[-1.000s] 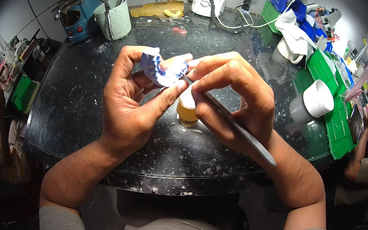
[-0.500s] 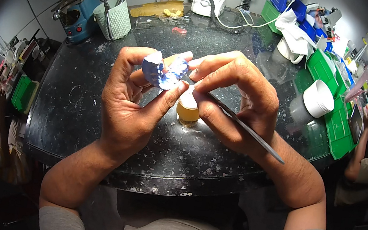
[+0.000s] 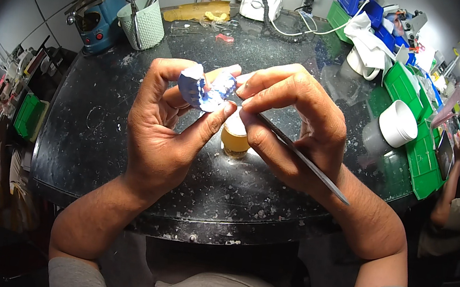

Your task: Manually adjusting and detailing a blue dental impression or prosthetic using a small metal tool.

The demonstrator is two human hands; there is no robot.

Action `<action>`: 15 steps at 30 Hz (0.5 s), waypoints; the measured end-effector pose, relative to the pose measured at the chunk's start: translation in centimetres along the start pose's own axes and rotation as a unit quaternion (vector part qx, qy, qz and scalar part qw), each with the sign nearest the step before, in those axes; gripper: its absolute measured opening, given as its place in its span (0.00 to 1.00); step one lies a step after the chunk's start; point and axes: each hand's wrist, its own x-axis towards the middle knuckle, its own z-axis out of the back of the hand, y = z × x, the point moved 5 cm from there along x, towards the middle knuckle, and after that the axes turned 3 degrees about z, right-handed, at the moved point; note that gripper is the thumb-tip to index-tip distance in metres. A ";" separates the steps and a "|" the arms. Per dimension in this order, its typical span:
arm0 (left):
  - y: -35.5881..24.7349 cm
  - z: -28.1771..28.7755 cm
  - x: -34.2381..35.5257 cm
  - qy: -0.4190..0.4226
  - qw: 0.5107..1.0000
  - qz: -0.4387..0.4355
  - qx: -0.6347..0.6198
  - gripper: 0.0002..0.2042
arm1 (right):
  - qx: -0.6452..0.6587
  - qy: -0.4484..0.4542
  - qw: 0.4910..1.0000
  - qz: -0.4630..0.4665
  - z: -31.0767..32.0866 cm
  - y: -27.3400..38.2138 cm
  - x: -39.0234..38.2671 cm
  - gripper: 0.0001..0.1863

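Between the thumb and fingers of my left hand (image 3: pixel 166 120) is a small curved piece, blue and white with an uneven surface, which looks like a dental model (image 3: pixel 194 87). My right hand (image 3: pixel 302 124) grips a slim dark metal hand tool (image 3: pixel 319 173), pen-fashion, its back end slanting down over the wrist. The tool's tip lies close to the model's right side; I cannot tell whether it touches. Both hands are above the table, fingertips nearly meeting. Below them stands a small jar of amber liquid (image 3: pixel 234 143), its top partly hidden by my hands.
On the black speckled table (image 3: pixel 174 217), a pale green tool cup (image 3: pixel 141 24) and a blue machine (image 3: pixel 97 24) stand at the back left. A white device (image 3: pixel 260 3) with cables is at the back. White tubs (image 3: pixel 398 124) and green bins (image 3: pixel 422 163) line the right; other people sit at both sides.
The back end of the tool has shifted slightly left and down, with a small movement of my right fingers. My left hand and the model stay almost in place.
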 end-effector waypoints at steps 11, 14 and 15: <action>0.1 0.0 0.1 0.000 1.000 -0.028 -0.005 0.21 | -0.006 0.031 0.999 -0.012 0.1 0.0 -0.1 0.11; 0.2 0.0 0.1 0.006 0.999 -0.037 0.007 0.21 | -0.010 0.026 1.000 -0.005 0.1 0.0 0.0 0.10; 0.1 0.0 0.1 0.006 0.999 -0.037 0.007 0.21 | -0.010 0.021 1.000 0.001 0.1 0.1 0.1 0.10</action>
